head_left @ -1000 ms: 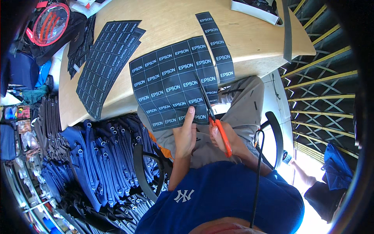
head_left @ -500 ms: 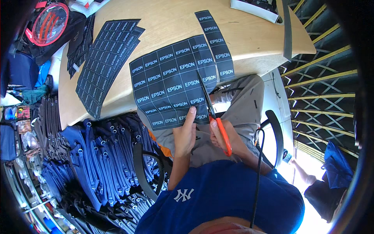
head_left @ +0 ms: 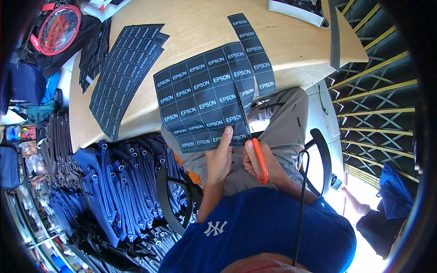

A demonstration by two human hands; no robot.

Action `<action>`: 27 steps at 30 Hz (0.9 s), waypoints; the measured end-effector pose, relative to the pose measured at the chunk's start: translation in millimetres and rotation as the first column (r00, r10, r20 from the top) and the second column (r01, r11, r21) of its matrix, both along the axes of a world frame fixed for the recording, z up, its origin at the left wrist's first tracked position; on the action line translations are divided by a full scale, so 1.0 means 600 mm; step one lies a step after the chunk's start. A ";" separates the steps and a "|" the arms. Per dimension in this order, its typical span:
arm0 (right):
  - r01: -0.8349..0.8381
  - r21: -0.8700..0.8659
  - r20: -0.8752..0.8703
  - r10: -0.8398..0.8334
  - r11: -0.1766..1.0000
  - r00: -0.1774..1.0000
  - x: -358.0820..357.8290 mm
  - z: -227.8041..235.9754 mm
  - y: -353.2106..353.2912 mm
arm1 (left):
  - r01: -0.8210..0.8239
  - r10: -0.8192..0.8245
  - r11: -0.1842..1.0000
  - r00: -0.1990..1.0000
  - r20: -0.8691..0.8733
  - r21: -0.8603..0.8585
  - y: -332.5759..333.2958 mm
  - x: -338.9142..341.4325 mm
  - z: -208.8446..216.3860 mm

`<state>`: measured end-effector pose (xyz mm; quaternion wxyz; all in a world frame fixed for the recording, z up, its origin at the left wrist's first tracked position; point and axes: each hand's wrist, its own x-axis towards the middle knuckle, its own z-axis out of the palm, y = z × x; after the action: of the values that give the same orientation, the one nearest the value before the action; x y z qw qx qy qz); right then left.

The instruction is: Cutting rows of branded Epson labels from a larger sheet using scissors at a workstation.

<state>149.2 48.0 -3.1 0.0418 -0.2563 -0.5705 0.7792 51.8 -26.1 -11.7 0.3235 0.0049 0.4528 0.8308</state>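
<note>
My left hand (head_left: 220, 159) grips the lower edge of a black sheet (head_left: 195, 98) printed with a grid of white-lettered labels, its thumb on top and the other fingers hidden beneath. Orange-handled scissors (head_left: 260, 164) are in my right hand (head_left: 268, 164), fingers wrapped round the handle. The dark blades lie along a grid line, with the sheet's rightmost column partly separated from the rest. A cut strip (head_left: 255, 54) of the same labels lies to the right of the sheet, hanging over the table edge.
More label sheets (head_left: 127, 68) lie at the left of the wooden table (head_left: 191, 22). A white box (head_left: 298, 11) stands at the far right, beside a dark strip (head_left: 335, 41). Blue straps with metal rings (head_left: 114, 186) hang below left. Chair armrests (head_left: 322, 159) flank me; another person's arm (head_left: 353, 198) shows right.
The sheet has shifted slightly right and down with my left hand. The scissors' blades have drawn closer together along the cut line.
</note>
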 end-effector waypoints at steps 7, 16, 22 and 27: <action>0.019 -0.082 0.001 -0.019 0.996 1.000 0.001 -0.001 -0.002 | -0.002 0.002 1.000 1.000 0.005 -0.008 -0.001 0.001 0.002; 0.018 0.044 0.009 -0.018 0.999 1.000 0.002 -0.011 0.004 | 0.007 -0.006 1.000 1.000 -0.019 0.012 -0.001 -0.003 -0.001; -0.013 0.101 -0.006 0.014 0.995 1.000 0.004 -0.016 0.002 | -0.001 0.001 1.000 1.000 -0.010 -0.004 -0.003 -0.002 0.002; 0.000 0.040 -0.050 0.002 0.999 0.999 0.005 -0.018 0.002 | 0.041 -0.041 0.999 0.999 -0.019 -0.010 -0.008 0.003 0.005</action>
<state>151.9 49.2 -14.2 0.0608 -0.2355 -0.5847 0.7739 53.7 -30.6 -8.8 0.3362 0.0208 0.4595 0.8218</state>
